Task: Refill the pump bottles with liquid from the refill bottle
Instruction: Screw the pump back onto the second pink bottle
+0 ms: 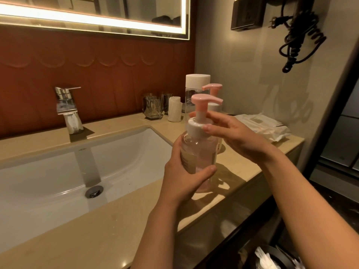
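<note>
Counter [108, 226], sink [48, 167], glasses [153, 107], refill bottle [197, 82] behind pump bottle [200, 150]

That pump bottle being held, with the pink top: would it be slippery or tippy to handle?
Probably slick: the pump bottle has smooth clear plastic walls, and the left hand wraps round it. Likely light, as it looks only partly filled. Perhaps top-heavy: the tall pink pump stands above a narrow body.

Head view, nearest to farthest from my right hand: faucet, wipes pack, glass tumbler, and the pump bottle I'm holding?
1. Pump bottle: the right hand grips its top.
2. Wipes pack: on the counter, just to the right.
3. Glass tumbler: back of counter, to the left.
4. Faucet: far left, behind the sink.
</note>
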`<state>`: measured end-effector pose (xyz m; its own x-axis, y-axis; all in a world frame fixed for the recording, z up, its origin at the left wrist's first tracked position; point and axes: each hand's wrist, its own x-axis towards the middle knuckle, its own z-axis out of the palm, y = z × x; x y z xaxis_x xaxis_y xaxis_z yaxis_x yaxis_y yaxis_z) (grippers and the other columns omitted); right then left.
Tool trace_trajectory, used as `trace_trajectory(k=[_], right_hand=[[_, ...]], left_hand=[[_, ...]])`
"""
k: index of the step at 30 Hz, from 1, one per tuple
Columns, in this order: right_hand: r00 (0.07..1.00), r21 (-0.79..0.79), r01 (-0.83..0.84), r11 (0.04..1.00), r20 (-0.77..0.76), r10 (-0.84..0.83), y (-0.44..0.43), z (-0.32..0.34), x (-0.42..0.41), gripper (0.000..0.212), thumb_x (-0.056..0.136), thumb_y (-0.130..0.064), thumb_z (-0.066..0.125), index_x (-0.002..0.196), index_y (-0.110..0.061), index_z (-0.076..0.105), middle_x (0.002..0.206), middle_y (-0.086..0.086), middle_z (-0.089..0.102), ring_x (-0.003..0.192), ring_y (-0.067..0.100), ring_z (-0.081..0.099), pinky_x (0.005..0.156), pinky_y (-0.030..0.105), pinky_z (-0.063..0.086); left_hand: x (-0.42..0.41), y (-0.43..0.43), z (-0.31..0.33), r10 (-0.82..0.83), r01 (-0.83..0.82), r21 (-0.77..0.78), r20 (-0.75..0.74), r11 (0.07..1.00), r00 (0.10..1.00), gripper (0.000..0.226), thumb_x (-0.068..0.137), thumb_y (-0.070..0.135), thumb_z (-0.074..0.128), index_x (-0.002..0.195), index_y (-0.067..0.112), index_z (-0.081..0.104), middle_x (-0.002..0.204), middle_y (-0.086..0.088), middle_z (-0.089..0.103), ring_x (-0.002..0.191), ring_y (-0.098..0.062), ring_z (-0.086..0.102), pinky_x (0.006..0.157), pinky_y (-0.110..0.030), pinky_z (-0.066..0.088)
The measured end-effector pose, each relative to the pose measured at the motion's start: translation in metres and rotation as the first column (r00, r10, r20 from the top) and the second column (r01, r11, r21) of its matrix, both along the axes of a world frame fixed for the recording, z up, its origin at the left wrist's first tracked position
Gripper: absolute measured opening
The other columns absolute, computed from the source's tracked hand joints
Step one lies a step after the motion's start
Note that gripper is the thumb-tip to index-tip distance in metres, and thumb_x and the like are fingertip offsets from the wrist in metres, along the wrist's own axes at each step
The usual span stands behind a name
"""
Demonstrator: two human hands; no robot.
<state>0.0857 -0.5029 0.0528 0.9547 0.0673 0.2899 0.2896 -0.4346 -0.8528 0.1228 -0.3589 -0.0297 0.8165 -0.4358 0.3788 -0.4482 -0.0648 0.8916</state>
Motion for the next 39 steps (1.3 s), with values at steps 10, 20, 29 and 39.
trace_trajectory(k=[10,20,29,39], right_hand=[[0.982,-0.146,0.162,0.976,0.124,-0.144,0.011,0.005,-0.003,0.038,0.082,-0.036,0.061,0.118,-0.029,0.054,0.115,-0.012,0.058,0.107,-0.007,0.049,0.085,0.011,0.041],[0.866,-0.213,0.487,0.847,0.241,-0.438,0.035,-0.012,-0.005,0.045,0.085,-0.05,0.057,0.125,-0.03,0.053,0.11,-0.005,0.038,0.115,0.021,0.037,0.103,0.045,0.035],[0.922,-0.022,0.343,0.939,0.202,-0.331,0.035,-0.018,-0.009,0.054,0.085,-0.066,0.041,0.132,-0.039,0.04,0.134,-0.013,0.043,0.126,0.007,0.034,0.103,0.029,0.033],[0.761,-0.01,0.641,0.768,0.139,-0.633,-0.023,-0.029,0.038,0.098,0.073,-0.04,0.077,0.148,-0.025,0.015,0.153,0.004,0.026,0.137,0.024,0.031,0.101,0.038,0.034]], left_hand=[[0.003,-0.002,-0.003,0.075,-0.073,-0.021,0.077,0.997,0.994,0.091,0.059,0.034,0.085,0.136,0.033,0.037,0.121,0.02,0.052,0.104,0.0,0.051,0.076,-0.009,0.045],[0.003,-0.003,-0.004,0.125,-0.122,-0.036,0.107,0.992,0.986,0.088,0.056,0.039,0.085,0.13,0.036,0.039,0.103,0.032,0.047,0.092,0.011,0.049,0.064,0.003,0.039],[0.003,-0.003,-0.004,0.051,-0.051,-0.023,0.039,0.998,0.998,0.094,0.06,0.037,0.085,0.127,0.053,0.022,0.125,0.024,0.044,0.116,-0.005,0.045,0.093,-0.024,0.045],[0.004,0.001,-0.002,0.184,-0.182,-0.031,0.188,0.983,0.965,0.114,0.058,0.043,0.085,0.141,0.05,0.008,0.145,0.021,0.026,0.124,0.003,0.03,0.101,-0.023,0.032]])
